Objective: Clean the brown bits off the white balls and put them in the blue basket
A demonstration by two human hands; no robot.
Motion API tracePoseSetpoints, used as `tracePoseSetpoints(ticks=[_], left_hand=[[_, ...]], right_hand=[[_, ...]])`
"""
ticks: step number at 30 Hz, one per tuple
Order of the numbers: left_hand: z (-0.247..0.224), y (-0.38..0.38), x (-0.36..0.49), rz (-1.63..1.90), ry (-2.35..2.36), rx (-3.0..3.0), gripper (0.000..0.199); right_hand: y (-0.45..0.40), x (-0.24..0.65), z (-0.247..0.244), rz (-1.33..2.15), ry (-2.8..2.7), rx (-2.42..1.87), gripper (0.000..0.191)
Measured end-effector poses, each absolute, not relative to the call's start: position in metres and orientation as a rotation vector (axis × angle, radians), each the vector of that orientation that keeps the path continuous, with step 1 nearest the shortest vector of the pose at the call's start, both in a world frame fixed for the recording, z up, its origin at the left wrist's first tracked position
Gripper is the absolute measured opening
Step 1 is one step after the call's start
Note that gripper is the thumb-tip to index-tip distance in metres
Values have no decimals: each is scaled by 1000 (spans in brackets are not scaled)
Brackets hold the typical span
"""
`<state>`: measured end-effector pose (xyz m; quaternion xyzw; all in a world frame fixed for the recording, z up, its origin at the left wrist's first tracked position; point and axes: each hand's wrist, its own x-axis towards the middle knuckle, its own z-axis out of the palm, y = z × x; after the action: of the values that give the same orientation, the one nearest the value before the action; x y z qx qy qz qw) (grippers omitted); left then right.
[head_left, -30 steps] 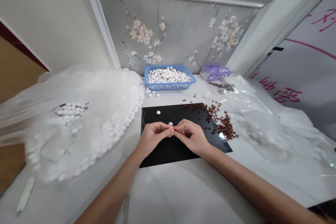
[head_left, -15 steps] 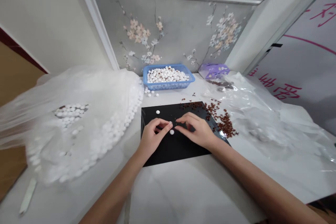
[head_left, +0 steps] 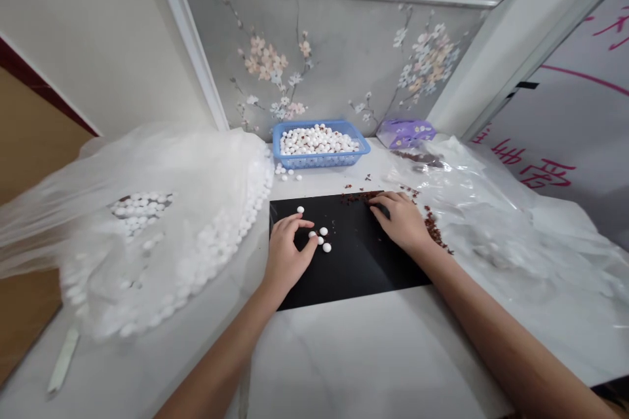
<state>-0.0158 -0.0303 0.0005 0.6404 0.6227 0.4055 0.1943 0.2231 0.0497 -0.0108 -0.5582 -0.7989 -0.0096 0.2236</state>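
Observation:
Several smooth white balls (head_left: 327, 247) lie loosely grouped on a black board (head_left: 354, 268). My left hand (head_left: 289, 252) is beside them, its thumb and fingers apart around the nearest ball (head_left: 312, 235), with nothing gripped. Another white ball (head_left: 300, 209) rests just beyond its fingertips. At the board's far right corner, my right hand (head_left: 400, 219) reaches into small reddish-brown, star-like pieces (head_left: 361, 198). A small gap shows between its thumb and forefinger, and no piece can be made out in them.
A blue basket (head_left: 322, 160) full of white balls stands against the wall, a few loose balls before it. Sheer white bags (head_left: 196, 242) of balls cover the left side. Clear plastic bags (head_left: 506, 222) and a purple packet (head_left: 407, 133) lie at right.
My left hand has let go of a small white piece and opened; more balls now show on the board. My right hand has moved right and away, to the brown pieces.

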Motion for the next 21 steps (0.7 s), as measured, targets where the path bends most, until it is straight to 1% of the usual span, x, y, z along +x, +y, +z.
tracePoseSetpoints(ticks=[4, 9, 12, 16, 19, 21], left_hand=[[-1, -30, -16, 1134, 1752, 1776, 21], [0, -28, -20, 1151, 1778, 1854, 25], [6, -21, -26, 1059, 1836, 2060, 28], [9, -4, -32, 892, 1970, 2238, 37], [4, 6, -35, 827, 2027, 2196, 30], [2, 8, -36, 882, 2027, 2110, 23]], right_hand=[[49, 222, -9, -12, -2183, -1493, 16], [44, 214, -5, 44, -2021, -1444, 16], [35, 203, -2, 158, -1833, -1375, 16], [19, 184, -3, 365, -1782, -1217, 15], [8, 173, -9, 429, -1819, -1132, 15], [4, 169, -13, 432, -1844, -1079, 15]])
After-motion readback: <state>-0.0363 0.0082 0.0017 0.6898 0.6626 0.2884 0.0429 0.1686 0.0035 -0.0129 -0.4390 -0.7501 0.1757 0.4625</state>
